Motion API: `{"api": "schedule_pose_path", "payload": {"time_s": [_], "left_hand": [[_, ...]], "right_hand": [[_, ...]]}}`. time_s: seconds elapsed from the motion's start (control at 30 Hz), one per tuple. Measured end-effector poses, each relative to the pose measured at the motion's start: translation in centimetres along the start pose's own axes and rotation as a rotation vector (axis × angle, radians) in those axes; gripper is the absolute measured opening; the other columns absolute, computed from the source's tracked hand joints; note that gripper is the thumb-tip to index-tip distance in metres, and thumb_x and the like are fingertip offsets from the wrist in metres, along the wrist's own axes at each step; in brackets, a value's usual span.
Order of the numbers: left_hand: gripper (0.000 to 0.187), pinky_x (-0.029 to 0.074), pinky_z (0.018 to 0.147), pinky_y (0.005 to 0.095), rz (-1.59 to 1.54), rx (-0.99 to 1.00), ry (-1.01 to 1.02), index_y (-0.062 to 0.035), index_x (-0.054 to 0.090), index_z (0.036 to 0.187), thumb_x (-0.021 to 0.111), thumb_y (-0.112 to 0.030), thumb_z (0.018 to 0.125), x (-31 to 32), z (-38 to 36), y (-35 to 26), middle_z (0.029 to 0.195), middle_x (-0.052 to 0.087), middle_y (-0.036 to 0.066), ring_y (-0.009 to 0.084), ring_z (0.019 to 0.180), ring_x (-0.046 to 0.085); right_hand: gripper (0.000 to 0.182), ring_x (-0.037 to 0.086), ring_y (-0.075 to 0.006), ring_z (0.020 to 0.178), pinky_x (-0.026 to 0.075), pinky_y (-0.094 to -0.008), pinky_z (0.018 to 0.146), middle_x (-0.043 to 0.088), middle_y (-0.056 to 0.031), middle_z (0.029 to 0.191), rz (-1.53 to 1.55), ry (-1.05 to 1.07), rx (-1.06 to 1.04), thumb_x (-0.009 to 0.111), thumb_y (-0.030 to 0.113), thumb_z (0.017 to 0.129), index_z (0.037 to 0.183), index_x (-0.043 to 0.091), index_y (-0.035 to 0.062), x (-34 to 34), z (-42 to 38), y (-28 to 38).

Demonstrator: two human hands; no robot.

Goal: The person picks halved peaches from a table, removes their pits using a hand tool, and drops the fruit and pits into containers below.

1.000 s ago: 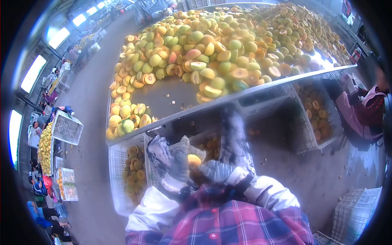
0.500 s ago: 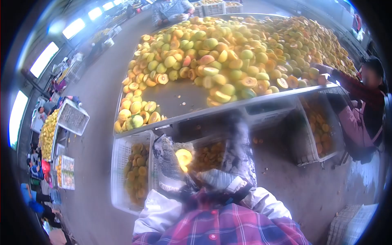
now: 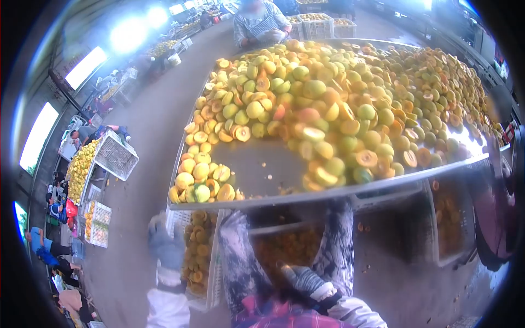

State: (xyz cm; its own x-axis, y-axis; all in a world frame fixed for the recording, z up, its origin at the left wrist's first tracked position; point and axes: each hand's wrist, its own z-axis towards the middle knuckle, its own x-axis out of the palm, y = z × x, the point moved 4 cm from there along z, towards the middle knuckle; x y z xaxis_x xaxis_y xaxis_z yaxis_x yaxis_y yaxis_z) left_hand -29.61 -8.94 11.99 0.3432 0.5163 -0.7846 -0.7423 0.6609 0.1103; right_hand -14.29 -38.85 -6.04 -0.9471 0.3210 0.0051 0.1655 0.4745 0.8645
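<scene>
My left hand (image 3: 167, 243), in a grey glove, is blurred beside the outer wall of the white crate (image 3: 217, 268) at my left; its fingers are too smeared to read. That crate holds halved yellow stone fruit (image 3: 198, 249) that look like peaches. Low over my lap, my right hand (image 3: 305, 280), in a striped grey glove, has its fingers curled together; whatever lies in them is hidden. Another crate of fruit pieces (image 3: 287, 249) stands between my legs under the table edge. A large pile of whole and halved fruit (image 3: 311, 93) covers much of the metal table (image 3: 257, 164).
A raised metal rim (image 3: 328, 194) runs along the table's near side. Another fruit crate (image 3: 451, 218) stands below it at right, by a blurred person (image 3: 495, 202). Across the table sits a person (image 3: 260, 27). Further crates (image 3: 117, 156) and people are at far left.
My left hand has swung left from my lap to the side crate, and the fruit half seen at it is no longer there. My right hand stays low. The view has shifted.
</scene>
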Motion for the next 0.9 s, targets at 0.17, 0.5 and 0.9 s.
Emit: {"api": "schedule_pose_path", "payload": {"time_s": [0.17,0.5,0.9], "left_hand": [[0.049,0.05,0.088,0.0421,-0.47,0.236,0.094,-0.0037,0.057,0.123,0.068,-0.031,0.084,10.8,15.2,-11.6,0.103,0.065,0.022,0.0334,0.096,0.065],[0.066,0.048,0.093,0.0463,0.009,0.183,0.658,-0.0153,0.042,0.14,0.067,-0.034,0.082,27.6,22.1,-18.8,0.136,0.046,0.021,0.0394,0.119,0.052],[0.05,0.048,0.092,0.05,-0.363,0.044,0.617,-0.0097,0.059,0.119,0.055,-0.048,0.088,24.3,19.0,-20.1,0.112,0.063,0.023,0.0382,0.104,0.061]], "right_hand": [[0.045,0.061,-0.0342,0.107,0.046,-0.0383,0.095,0.065,-0.0215,0.112,-0.125,-0.101,-0.18,0.037,0.035,0.102,0.125,0.057,0.0019,-0.7,3.4,-3.3],[0.038,0.062,-0.0342,0.085,0.051,-0.0414,0.074,0.063,-0.0181,0.102,-0.056,-0.224,-0.352,0.044,0.008,0.095,0.132,0.049,0.0005,-0.6,3.7,-4.9],[0.035,0.061,-0.0372,0.086,0.051,-0.0432,0.077,0.063,-0.0206,0.101,-0.185,-0.329,-0.469,0.04,0.01,0.098,0.13,0.053,0.0029,-0.6,3.5,-5.6]]}}
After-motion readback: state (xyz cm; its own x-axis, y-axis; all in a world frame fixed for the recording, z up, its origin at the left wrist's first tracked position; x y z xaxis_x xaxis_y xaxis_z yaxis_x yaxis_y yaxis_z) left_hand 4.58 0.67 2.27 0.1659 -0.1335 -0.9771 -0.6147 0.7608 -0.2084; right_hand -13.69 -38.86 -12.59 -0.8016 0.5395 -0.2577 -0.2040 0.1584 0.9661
